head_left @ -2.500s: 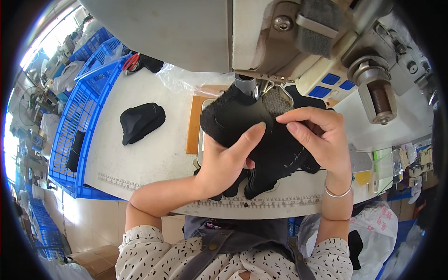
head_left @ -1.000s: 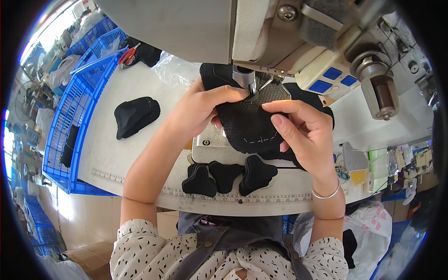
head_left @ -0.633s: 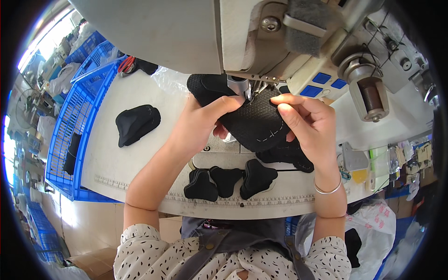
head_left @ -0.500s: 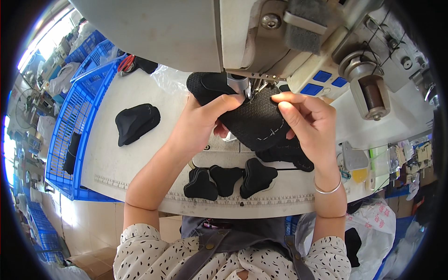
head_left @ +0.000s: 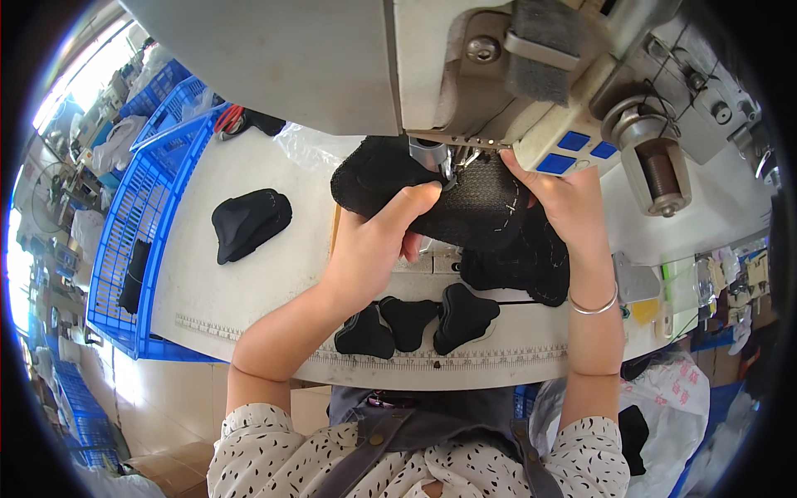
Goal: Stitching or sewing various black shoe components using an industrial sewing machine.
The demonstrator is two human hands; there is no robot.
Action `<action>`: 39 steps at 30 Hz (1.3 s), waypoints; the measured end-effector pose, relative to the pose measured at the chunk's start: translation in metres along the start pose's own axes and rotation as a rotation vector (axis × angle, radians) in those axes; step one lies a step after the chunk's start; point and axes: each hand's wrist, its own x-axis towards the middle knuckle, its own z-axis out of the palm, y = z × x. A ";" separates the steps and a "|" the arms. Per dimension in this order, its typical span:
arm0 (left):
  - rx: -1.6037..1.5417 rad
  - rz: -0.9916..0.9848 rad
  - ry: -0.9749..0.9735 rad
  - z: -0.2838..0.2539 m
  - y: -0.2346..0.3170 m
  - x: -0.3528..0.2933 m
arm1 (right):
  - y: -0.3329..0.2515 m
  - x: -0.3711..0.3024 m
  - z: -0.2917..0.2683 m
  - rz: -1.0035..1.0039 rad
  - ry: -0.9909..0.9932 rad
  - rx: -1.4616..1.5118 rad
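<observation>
A black mesh fabric piece (head_left: pixel 477 212) with a light stitched line lies under the presser foot (head_left: pixel 444 170) of a sewing machine (head_left: pixel 452 83). My left hand (head_left: pixel 374 236) pinches its left part, thumb on top close to the foot and fingers beneath. At the far right edge of the piece, my right hand (head_left: pixel 560 195) grips it with the thumb on top; its other fingers are mostly hidden. Another black stitched piece (head_left: pixel 519 266) lies beneath and to the right. Several small black padded pieces (head_left: pixel 407 322) sit in a row nearer to me.
A lone black padded piece (head_left: pixel 249 224) lies left on the white table (head_left: pixel 290 290). Beside it stands a blue plastic crate (head_left: pixel 133 274). Red-handled scissors (head_left: pixel 230 120) rest at the back left. A brown thread spool (head_left: pixel 662 174) and blue buttons (head_left: pixel 573 140) are at right.
The mesh piece has turned under the foot, its stitched line swinging to the right and farther back. My right hand has moved away from me along its edge, close to the machine head.
</observation>
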 end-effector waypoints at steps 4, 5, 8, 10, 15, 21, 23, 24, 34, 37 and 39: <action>-0.064 -0.061 0.005 -0.003 -0.006 0.002 | 0.011 0.000 0.000 -0.004 0.041 -0.079; -0.068 -0.072 0.002 -0.004 -0.006 0.002 | 0.011 0.002 0.000 -0.158 0.018 -0.234; -0.296 -0.132 0.097 -0.008 -0.003 0.005 | 0.005 0.003 0.002 -0.324 0.019 -0.344; -0.171 -0.094 0.033 -0.019 0.005 0.009 | -0.006 -0.002 0.002 -0.327 0.041 -0.299; 0.157 -0.070 -0.133 -0.042 0.019 0.008 | -0.034 -0.032 0.006 -0.755 0.051 -0.530; 0.150 -0.079 -0.143 -0.045 0.018 0.016 | -0.038 -0.039 0.020 -0.839 0.002 -0.668; 0.126 -0.093 -0.158 -0.045 0.017 0.015 | -0.037 -0.039 0.019 -0.822 -0.010 -0.674; 0.116 -0.090 -0.171 -0.046 0.017 0.015 | -0.037 -0.038 0.019 -0.836 0.002 -0.687; 0.133 -0.084 -0.174 -0.041 0.017 0.003 | -0.031 -0.032 0.016 -0.848 0.019 -0.694; 0.160 -0.089 -0.165 -0.041 0.017 0.004 | -0.031 -0.032 0.015 -0.838 0.016 -0.692; 0.137 -0.086 -0.172 -0.040 0.017 0.004 | -0.030 -0.032 0.015 -0.834 0.012 -0.696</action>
